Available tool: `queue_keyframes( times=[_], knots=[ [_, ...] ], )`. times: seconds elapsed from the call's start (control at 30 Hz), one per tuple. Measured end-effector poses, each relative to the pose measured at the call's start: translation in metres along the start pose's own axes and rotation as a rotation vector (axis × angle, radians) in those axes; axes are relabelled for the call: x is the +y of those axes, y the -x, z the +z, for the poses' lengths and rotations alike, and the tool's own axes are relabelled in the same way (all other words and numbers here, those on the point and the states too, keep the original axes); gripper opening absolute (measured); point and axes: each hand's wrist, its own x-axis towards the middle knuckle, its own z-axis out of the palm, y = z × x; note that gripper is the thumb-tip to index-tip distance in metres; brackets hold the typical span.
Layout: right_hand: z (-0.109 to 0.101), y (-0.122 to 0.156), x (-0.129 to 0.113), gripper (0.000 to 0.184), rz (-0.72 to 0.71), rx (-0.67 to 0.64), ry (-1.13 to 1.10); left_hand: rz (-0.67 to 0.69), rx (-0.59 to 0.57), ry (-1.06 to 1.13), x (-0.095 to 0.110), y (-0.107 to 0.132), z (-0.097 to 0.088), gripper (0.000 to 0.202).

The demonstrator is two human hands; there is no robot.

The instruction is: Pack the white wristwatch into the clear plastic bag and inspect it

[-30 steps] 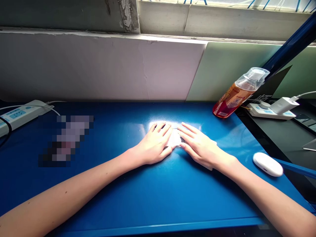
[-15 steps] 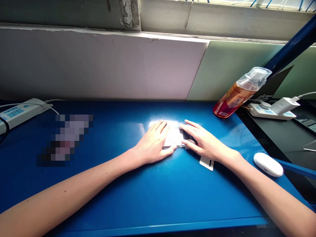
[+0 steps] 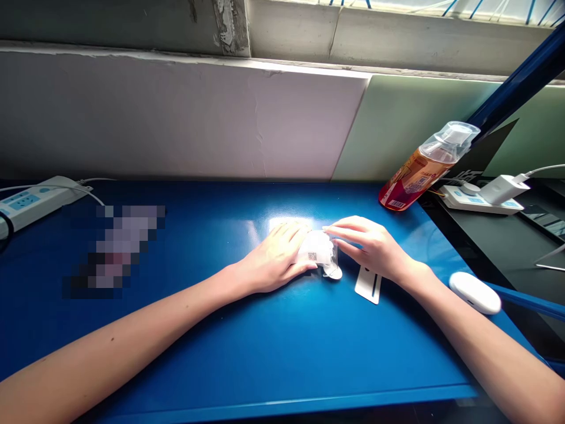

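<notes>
A small clear plastic packet (image 3: pixel 311 255) with a white label and a printed code lies on the blue table between my hands. My left hand (image 3: pixel 278 254) rests over its left side, fingers along the far edge and thumb along the near edge, holding it. A rounded white piece (image 3: pixel 334 273) shows at the packet's lower right corner. At the upper right side of the packet is my right hand (image 3: pixel 368 242), thumb and fingers apart, fingertips touching or very near its edge. Just below that hand lies a white card (image 3: pixel 368 285) with a dark slot, partly covered by it.
An orange-red bottle (image 3: pixel 417 171) with a clear cap stands at the back right. Near the right edge sits a white oval case (image 3: pixel 475 292). Power strips lie at the left (image 3: pixel 33 200) and right (image 3: pixel 481 200). A blurred-out object (image 3: pixel 126 244) is on the left.
My right hand has lifted and curled slightly off the packet, baring its right end and more of the white card. The packet's label now shows its code. My left hand stays almost in place.
</notes>
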Motion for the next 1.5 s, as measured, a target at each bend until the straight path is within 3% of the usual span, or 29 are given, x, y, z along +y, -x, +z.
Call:
queue_keyframes(
  times=[0.13, 0.27, 0.33, 0.47, 0.57, 0.67, 0.77, 0.97, 1.1, 1.33, 1.5],
  knots=[
    [-0.004, 0.001, 0.004, 0.016, -0.032, 0.06, 0.027, -0.014, 0.001, 0.003, -0.002, 0.002, 0.003, 0.062],
    [-0.007, 0.0, 0.006, 0.015, -0.012, 0.102, -0.023, 0.023, 0.077, 0.028, -0.006, 0.005, 0.005, 0.057],
    [-0.007, -0.002, 0.004, 0.014, 0.023, 0.139, -0.095, 0.065, 0.17, 0.059, -0.007, 0.006, 0.004, 0.057],
    [-0.011, -0.006, -0.005, 0.011, 0.174, 0.198, -0.309, 0.148, 0.463, 0.104, -0.003, 0.008, 0.001, 0.056],
    [-0.017, -0.01, -0.013, 0.011, 0.304, 0.215, -0.469, 0.235, 0.548, 0.028, 0.001, 0.01, 0.002, 0.061],
    [-0.022, -0.013, -0.021, 0.018, 0.444, 0.277, -0.586, 0.314, 0.518, -0.05, 0.002, 0.013, 0.005, 0.066],
    [-0.024, -0.016, -0.026, 0.019, 0.535, 0.325, -0.698, 0.304, 0.507, -0.083, 0.002, 0.012, 0.006, 0.07],
    [-0.016, -0.021, -0.027, 0.024, 0.716, 0.195, -0.88, 0.17, 0.455, -0.107, 0.004, 0.006, 0.002, 0.071],
    [-0.008, -0.018, -0.021, 0.031, 0.787, 0.134, -0.893, 0.093, 0.289, -0.073, 0.003, 0.003, 0.002, 0.069],
    [0.003, -0.01, -0.013, 0.037, 0.788, 0.038, -0.761, 0.01, 0.092, -0.054, 0.0, 0.0, 0.002, 0.074],
    [0.005, -0.006, -0.013, 0.026, 0.625, 0.019, -0.35, -0.095, 0.062, -0.064, 0.002, -0.001, 0.002, 0.072]
  ],
)
